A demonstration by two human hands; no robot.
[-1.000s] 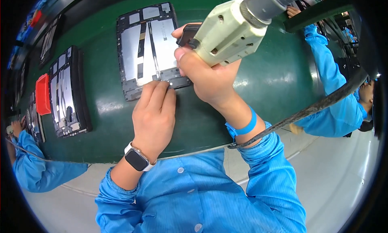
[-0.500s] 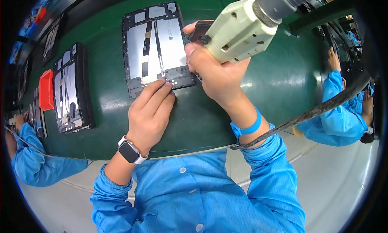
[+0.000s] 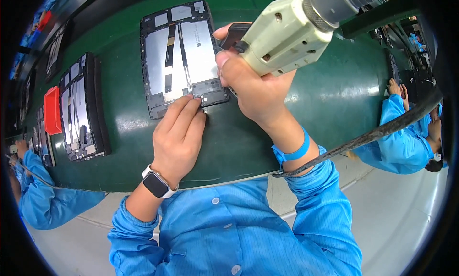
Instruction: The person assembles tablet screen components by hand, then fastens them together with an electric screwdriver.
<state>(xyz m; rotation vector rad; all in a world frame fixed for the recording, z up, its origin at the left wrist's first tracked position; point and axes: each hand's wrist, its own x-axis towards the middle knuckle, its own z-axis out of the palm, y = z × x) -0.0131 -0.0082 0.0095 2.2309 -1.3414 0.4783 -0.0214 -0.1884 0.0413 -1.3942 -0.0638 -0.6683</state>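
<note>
On the green bench [image 3: 330,108], an opened tablet [image 3: 203,51] touches the left hand [image 3: 177,137] by its near edge.
Left pinch cannot be told; right hand [image 3: 256,92] clamps the pale-green power tool [image 3: 289,37]; tablet print is unreadably small.

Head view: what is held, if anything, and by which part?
The right hand holds the pale tool by its lower end. At the open device, whether the left hand holds anything cannot be told.
</note>
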